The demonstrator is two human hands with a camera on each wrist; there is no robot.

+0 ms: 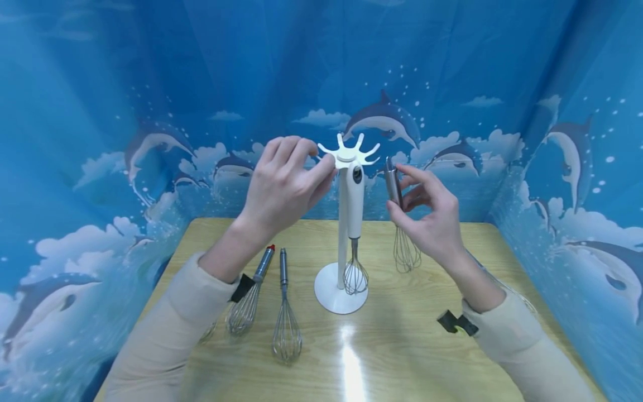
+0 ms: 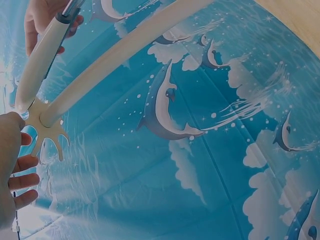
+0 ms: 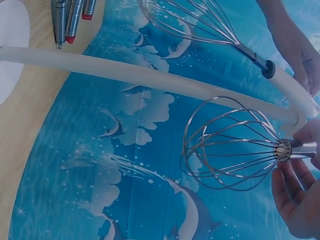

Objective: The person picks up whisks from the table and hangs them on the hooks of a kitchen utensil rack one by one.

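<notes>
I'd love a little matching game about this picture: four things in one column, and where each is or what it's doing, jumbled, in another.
Things
1. White-handled whisk
2. Stand's round base
3. Right hand
4. Left hand

Places and states
A. Holding a steel-handled whisk
B. Close to the stand's top prongs
C. Upright, wires down, beside the stand's post
D. Flat on the wooden table

Right pairs: 1-C, 2-D, 3-A, 4-B
</notes>
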